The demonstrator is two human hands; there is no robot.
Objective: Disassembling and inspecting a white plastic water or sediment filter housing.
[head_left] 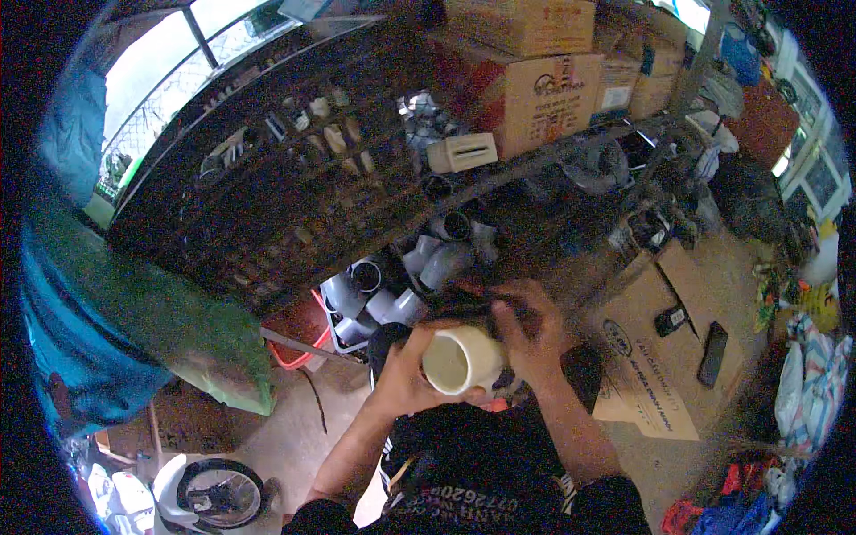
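Note:
My left hand [406, 373] is closed round the side of a cream plastic pipe fitting [483, 358], whose round open mouth faces up toward me. Close by on its right is my right hand [538, 332], fingers curled at the fitting's far side. Something dark and thin shows by those fingers, too blurred to name. Just beyond my hands, several grey plastic pipe fittings [446, 265] are heaped in a crate [352, 334].
A dark rack [294, 192] with small parts stands at the far left. Cardboard boxes [553, 102] and a cream slotted box [462, 153] sit at the back. Flattened cardboard [646, 392] lies right, bearing a black phone-like object [711, 354]. A green sack [201, 334] is left.

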